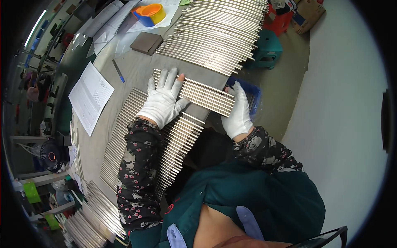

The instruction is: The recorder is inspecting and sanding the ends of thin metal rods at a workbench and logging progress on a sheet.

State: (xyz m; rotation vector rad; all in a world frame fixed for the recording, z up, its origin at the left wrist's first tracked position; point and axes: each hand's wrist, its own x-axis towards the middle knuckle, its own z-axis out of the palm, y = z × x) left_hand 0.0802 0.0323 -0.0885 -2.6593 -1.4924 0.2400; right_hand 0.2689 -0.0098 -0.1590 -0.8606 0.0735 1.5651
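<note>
A small flat row of shiny metal rods (202, 94) lies side by side across the grey table, between two larger groups. My left hand (161, 101), in a white glove with a bare fingertip showing, rests flat on its left part with fingers spread. Around the right ends of the same rods curls my right hand (240, 111), also white-gloved; some of its fingers are hidden. Beyond lies a large sheet of parallel metal rods (215, 35). Nearer, partly under my left forearm, is another row of metal rods (180, 142).
Left on the table are a printed sheet (91, 99), a pen (118, 71), a brown block (147, 43) and orange-and-blue tape rolls (149, 15). Off the right edge stand a blue bin (255, 93) and green stool (268, 49). A white wall (343, 103) runs along the right.
</note>
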